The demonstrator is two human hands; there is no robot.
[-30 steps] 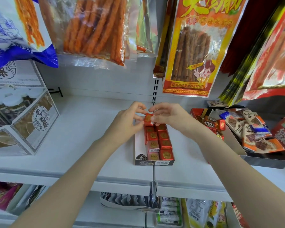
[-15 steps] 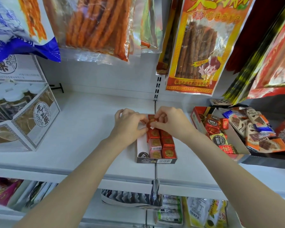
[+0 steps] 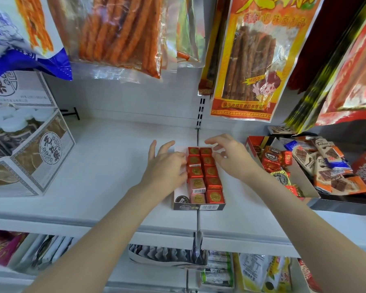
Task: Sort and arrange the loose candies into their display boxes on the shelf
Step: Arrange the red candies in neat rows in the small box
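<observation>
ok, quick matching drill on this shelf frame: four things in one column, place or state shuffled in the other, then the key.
Things
1. left hand
2. right hand
3. small candy box
4. pink candies

Places or states
A. at the front of the box's left column
B. fingers spread, on the left side of the red candies
C. centre of the white shelf, two columns inside
D. fingers loosely bent, on the candies' right side

Pairs: 1-B, 2-D, 3-C, 4-A
</observation>
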